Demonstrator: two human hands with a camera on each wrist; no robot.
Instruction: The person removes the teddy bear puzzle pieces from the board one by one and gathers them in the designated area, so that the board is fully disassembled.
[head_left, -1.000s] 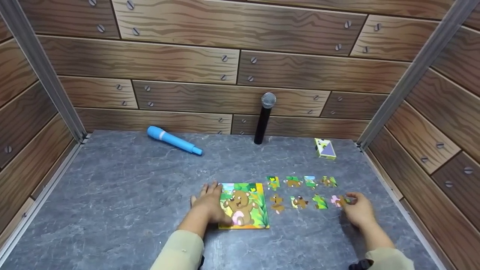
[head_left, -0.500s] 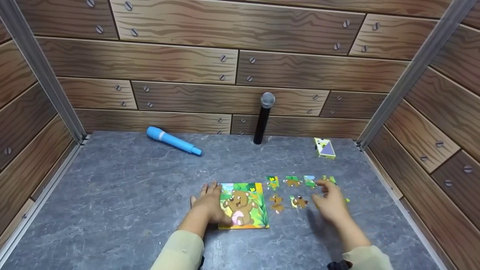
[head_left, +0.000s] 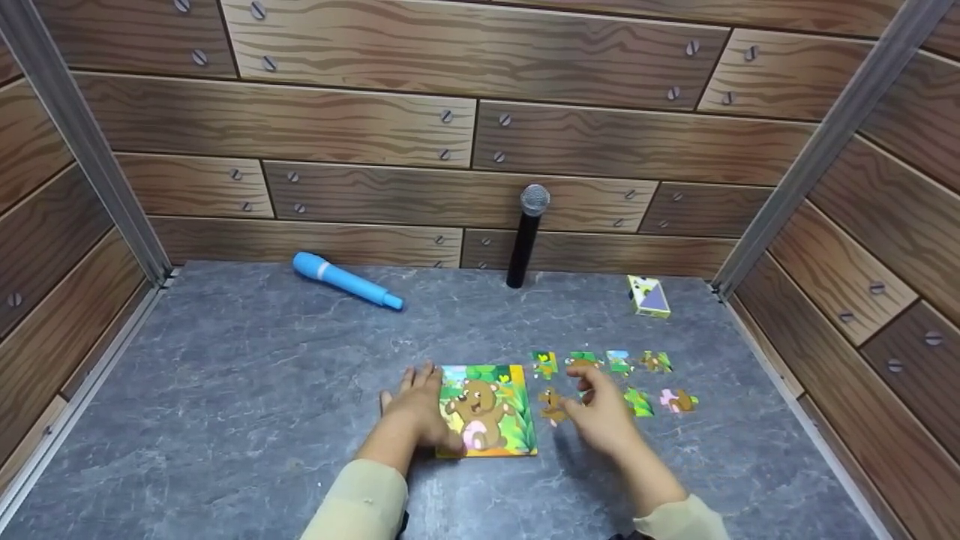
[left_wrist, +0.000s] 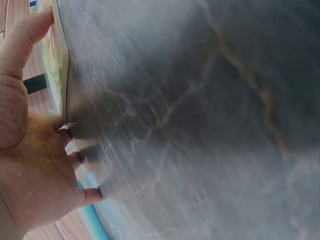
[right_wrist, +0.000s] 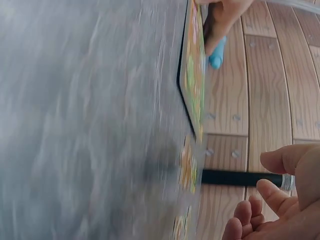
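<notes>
Two hands at work: left hand (head_left: 415,415) flat, fingers spread, pressing puzzle board's (head_left: 487,409) left edge; right hand (head_left: 600,409) loosely open, empty, hovering over loose pieces (head_left: 553,406) just right of board. Best kept steady, then one piece pinched by its edges.

Seven loose puzzle pieces (head_left: 679,400), two microphones (head_left: 527,235)

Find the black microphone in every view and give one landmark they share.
Head: black microphone stands upright against the back wall, centre.
Left wrist: only a dark sliver at the left edge, above the left hand; probably it.
Right wrist: lies horizontally, lower right.
Shared landmark: the bear puzzle board, seen edge-on.
</notes>
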